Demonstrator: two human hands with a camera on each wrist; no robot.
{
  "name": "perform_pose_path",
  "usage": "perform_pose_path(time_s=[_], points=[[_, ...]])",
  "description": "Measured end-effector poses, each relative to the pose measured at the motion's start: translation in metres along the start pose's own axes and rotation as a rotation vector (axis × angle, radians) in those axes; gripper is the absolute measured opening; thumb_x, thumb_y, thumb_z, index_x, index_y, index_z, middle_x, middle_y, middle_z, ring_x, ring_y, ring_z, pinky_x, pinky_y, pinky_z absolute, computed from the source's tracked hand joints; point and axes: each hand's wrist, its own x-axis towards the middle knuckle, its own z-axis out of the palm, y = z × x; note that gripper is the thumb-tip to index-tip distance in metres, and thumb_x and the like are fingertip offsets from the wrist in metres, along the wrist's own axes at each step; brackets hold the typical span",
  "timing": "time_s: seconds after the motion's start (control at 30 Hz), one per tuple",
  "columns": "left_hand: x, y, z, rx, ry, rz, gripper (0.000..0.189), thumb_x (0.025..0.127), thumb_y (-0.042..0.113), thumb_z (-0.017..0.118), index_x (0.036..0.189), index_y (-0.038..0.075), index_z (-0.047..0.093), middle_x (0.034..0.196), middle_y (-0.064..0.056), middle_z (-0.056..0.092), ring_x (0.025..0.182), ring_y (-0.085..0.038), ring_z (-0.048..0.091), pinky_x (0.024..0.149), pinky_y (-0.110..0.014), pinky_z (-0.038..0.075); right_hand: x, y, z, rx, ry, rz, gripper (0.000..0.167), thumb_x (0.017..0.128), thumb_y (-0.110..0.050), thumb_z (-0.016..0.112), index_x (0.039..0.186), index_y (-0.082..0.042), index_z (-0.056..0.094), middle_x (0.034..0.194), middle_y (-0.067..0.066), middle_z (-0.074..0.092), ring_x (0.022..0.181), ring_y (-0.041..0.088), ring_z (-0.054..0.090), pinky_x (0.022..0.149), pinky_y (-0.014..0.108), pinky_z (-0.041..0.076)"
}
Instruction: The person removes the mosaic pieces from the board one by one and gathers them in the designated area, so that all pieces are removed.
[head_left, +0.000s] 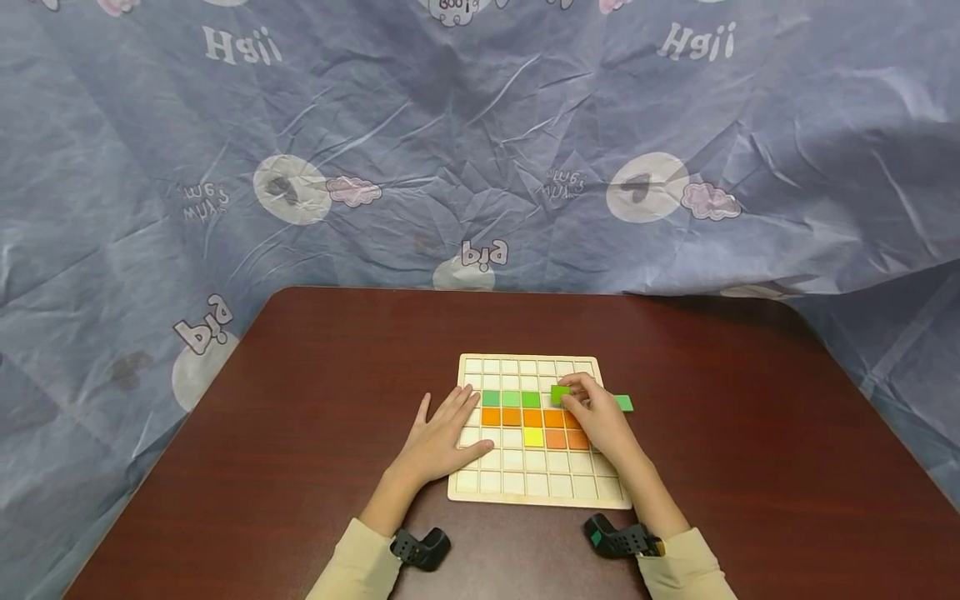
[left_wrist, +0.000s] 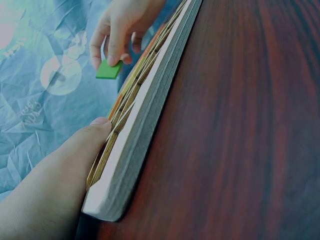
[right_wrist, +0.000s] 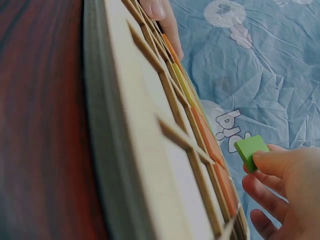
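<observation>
Both hands are at the board (head_left: 513, 483) in the head view: the left hand (head_left: 441, 440), fingers spread, rests on its left edge; the right hand (head_left: 600, 417) pinches a green tile (head_left: 559, 393). The cloth (head_left: 420, 92) reads "Hgii". Left wrist view shows the tile above the board, probably light and stiff. In right wrist view, its edges seem the best hold.

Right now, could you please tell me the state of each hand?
Left hand: open, resting on the pale wooden grid board.
Right hand: holding a flat, square, bright green tile.
</observation>
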Motion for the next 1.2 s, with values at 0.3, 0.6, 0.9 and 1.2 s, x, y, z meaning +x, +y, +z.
perform_pose_path(time_s=[0.3, 0.6, 0.9, 1.2], points=[[-0.002, 0.000, -0.001, 0.006, 0.019, -0.003, 0.080, 0.083, 0.066, 0.039, 0.146, 0.021, 0.021, 0.153, 0.004, 0.017, 0.142, -0.013, 0.014, 0.111, -0.053, 0.001, -0.001, -0.001, -0.018, 0.018, 0.056, 0.011, 0.023, 0.091, -0.016, 0.054, 0.114, -0.012, 0.055, 0.099, 0.010, 0.059, 0.082, 0.021, 0.058, 0.065, 0.026, 0.045], [-0.003, -0.001, -0.004, -0.005, 0.021, 0.005, 0.080, 0.083, 0.065, 0.040, 0.146, 0.020, 0.020, 0.153, 0.003, 0.017, 0.142, -0.013, 0.014, 0.111, -0.054, -0.001, -0.001, 0.004, -0.035, 0.002, 0.174, -0.030, 0.022, 0.091, -0.013, 0.053, 0.113, -0.009, 0.056, 0.097, 0.009, 0.059, 0.082, 0.017, 0.056, 0.066, 0.018, 0.046], [-0.003, 0.001, -0.004, -0.002, 0.010, 0.000, 0.080, 0.083, 0.065, 0.040, 0.146, 0.021, 0.019, 0.153, 0.003, 0.016, 0.142, -0.013, 0.013, 0.112, -0.053, -0.002, -0.003, 0.022, -0.053, -0.054, 0.284, -0.007, 0.023, 0.091, -0.016, 0.054, 0.113, -0.011, 0.057, 0.098, 0.008, 0.057, 0.078, 0.000, 0.051, 0.065, 0.012, 0.043], [-0.002, 0.002, -0.002, -0.012, 0.018, 0.021, 0.079, 0.084, 0.065, 0.040, 0.146, 0.020, 0.021, 0.153, 0.002, 0.017, 0.142, -0.015, 0.014, 0.111, -0.055, 0.000, -0.011, 0.043, -0.068, -0.073, 0.354, 0.023, 0.020, 0.091, -0.016, 0.055, 0.109, -0.009, 0.060, 0.097, 0.008, 0.058, 0.074, -0.013, 0.044, 0.063, 0.007, 0.039]])
